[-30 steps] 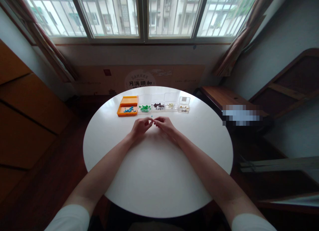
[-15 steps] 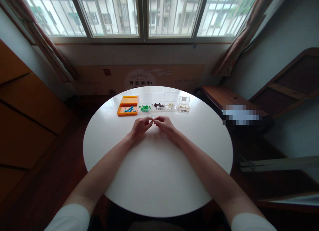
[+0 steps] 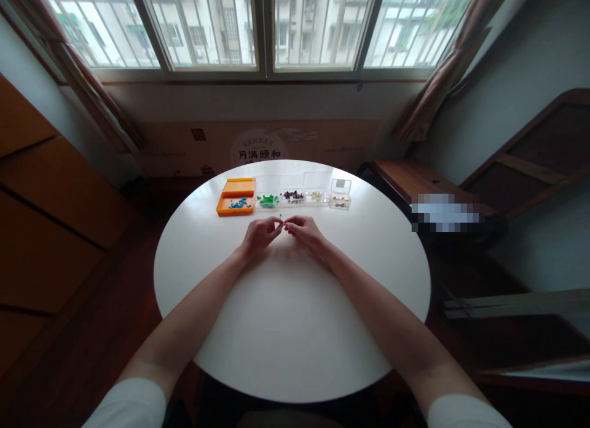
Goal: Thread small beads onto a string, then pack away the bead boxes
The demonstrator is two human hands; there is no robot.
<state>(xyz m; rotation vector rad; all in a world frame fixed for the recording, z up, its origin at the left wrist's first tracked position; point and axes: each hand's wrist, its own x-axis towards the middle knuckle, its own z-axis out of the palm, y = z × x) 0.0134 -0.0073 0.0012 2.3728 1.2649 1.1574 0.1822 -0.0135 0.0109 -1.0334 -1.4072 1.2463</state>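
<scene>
Left to right: orange case [image 3: 224, 211] holding blue pieces [image 3: 239, 202]; left hand [image 3: 262, 232], fingers curled inward; small teal piece [image 3: 281, 215] just beyond the meeting fingertips; right hand [image 3: 305, 229], likewise curled. Too small to tell whether either grips anything. Judgement: bracing both wrists on the white table [image 3: 295, 329] should favour light, steady fingertip pressure.

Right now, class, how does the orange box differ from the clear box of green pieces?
The orange box is solid-coloured; the clear box is see-through. The orange box holds blue pieces, the clear box green pieces. Both stand open on the white table.
</scene>
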